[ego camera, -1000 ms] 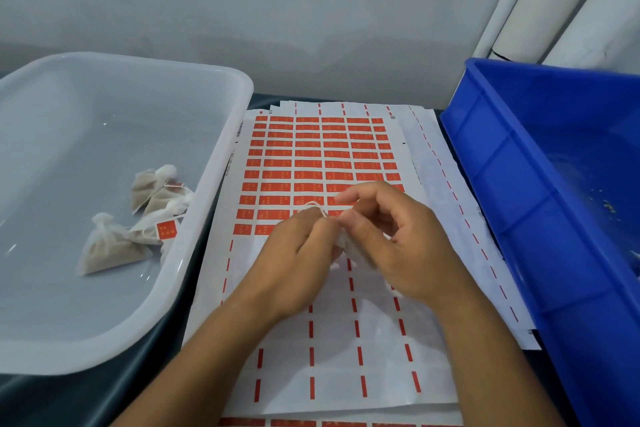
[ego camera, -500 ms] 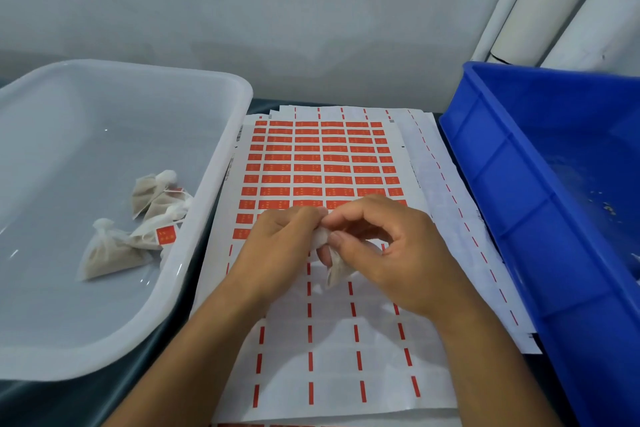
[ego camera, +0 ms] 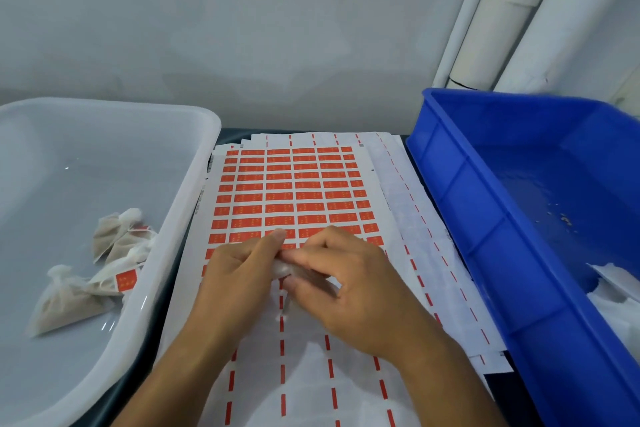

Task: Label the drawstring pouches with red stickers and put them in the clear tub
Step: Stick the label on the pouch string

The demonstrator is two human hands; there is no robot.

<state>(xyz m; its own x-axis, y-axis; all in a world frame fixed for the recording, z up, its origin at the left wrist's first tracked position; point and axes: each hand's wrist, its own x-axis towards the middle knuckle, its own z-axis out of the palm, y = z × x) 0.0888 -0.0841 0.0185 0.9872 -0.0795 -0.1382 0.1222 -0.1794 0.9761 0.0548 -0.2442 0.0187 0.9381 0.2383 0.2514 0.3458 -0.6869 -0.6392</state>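
pouch (ego camera: 289, 270) of thin white mesh, mostly hidden, is pinched between the left hand (ego camera: 239, 274) and right hand (ego camera: 349, 284) above the sticker sheet (ego camera: 294, 198) on the surface. it looks light, soft and easily crumpled, best held by its gathered neck. about four finished pouches (ego camera: 100, 270) lie together in the clear tub (ego camera: 166, 246) to the left, one showing a red sticker (ego camera: 126, 281). one blue bin (ego camera: 519, 218) sits to the right.
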